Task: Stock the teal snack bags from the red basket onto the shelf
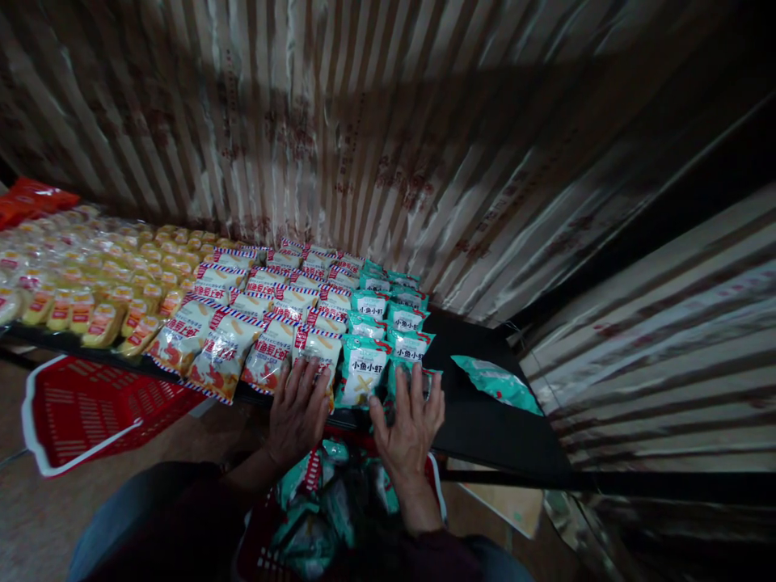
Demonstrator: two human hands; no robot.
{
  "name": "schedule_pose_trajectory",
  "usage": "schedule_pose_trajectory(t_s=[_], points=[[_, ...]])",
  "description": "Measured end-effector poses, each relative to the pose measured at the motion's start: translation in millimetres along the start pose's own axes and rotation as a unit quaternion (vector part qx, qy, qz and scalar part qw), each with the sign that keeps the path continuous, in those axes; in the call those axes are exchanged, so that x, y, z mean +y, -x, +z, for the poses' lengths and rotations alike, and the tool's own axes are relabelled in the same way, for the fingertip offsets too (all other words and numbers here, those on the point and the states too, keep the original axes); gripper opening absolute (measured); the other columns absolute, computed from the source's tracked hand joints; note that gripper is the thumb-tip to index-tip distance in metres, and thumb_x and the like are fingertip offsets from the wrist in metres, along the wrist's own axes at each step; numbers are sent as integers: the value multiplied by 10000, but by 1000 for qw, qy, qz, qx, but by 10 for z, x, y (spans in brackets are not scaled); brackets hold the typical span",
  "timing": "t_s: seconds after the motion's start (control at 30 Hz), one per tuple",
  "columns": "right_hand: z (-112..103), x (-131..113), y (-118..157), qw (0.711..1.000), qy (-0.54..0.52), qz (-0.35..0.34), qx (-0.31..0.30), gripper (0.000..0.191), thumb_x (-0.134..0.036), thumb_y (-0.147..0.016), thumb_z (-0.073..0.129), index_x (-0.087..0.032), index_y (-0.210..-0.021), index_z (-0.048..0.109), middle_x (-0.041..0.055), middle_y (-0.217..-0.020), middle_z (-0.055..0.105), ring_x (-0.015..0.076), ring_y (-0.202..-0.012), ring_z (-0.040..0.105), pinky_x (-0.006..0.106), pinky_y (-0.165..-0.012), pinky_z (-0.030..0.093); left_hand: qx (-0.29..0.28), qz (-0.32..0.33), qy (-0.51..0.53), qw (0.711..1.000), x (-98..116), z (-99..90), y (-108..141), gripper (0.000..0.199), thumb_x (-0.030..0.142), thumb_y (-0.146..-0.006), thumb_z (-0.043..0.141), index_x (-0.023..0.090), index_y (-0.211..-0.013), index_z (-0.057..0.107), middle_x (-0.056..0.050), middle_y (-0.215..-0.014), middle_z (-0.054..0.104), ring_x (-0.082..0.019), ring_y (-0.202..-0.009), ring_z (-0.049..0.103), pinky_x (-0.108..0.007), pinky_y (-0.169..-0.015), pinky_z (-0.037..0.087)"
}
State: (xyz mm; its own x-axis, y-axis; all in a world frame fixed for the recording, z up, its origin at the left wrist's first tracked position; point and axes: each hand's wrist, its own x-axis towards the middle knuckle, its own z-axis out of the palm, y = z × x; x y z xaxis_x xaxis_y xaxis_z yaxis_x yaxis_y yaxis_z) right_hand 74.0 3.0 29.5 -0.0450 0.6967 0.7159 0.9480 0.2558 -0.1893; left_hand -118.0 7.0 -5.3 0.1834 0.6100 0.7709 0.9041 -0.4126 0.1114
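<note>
My left hand (298, 411) lies with its fingers stretched out over the lower part of a white snack bag (318, 343) with red lettering. Fingers spread, my right hand (410, 422) rests against the front green snack bag of the right column, mostly covering it. Between the two hands a green and white snack bag (362, 365) stands in the front row. Behind it, more green bags (407, 317) form two columns. Rows of white bags (219, 349) stand to the left. Neither hand grips anything.
A red basket (437, 485) holding green bags is below my hands. Another red basket (85, 412) is at left. Wrapped yellow cakes (100, 319) fill the shelf's left side. One green bag (497, 383) lies on the black shelf (485, 432) at right. Striped sheeting (339, 121) hangs behind.
</note>
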Motion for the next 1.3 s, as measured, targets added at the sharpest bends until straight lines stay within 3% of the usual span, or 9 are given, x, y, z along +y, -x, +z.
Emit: schedule_pose_trajectory(t_s=[0.2,0.43,0.77,1.3], points=[[6,88,-92,997,48,-6,-53,671,-547,-851,565,-214,-1418,434,159,-1494,395,422,-1437,148,654,-1039,276,-27,22,2,999,60,-27,-39,499,156,-827,590,246,-1317,551,-116,-1412,512,-320,-1450,213,-524,-1157,237],[-43,-9,-204,987,122,17,-104,636,-564,-874,512,-227,-1410,453,124,-1525,351,393,-1440,139,575,-1061,296,-52,-13,47,997,118,59,-98,524,372,-837,621,306,-1348,524,-88,-1455,470,-339,-1417,295,-526,-1150,226],[27,-15,-262,989,119,36,-76,657,-601,-878,475,-205,-1402,466,155,-1505,365,373,-1416,227,538,-1044,333,-41,-10,76,996,118,94,-214,521,410,-848,598,225,-1332,542,-152,-1457,451,-338,-1416,293,-495,-1130,271],[133,-12,-271,991,105,52,-71,596,-565,-893,478,-215,-1375,501,141,-1471,418,354,-1383,288,529,-1025,364,-66,-11,89,994,69,110,-322,563,462,-835,611,288,-1361,515,-113,-1477,437,-350,-1423,272,-517,-1127,264]])
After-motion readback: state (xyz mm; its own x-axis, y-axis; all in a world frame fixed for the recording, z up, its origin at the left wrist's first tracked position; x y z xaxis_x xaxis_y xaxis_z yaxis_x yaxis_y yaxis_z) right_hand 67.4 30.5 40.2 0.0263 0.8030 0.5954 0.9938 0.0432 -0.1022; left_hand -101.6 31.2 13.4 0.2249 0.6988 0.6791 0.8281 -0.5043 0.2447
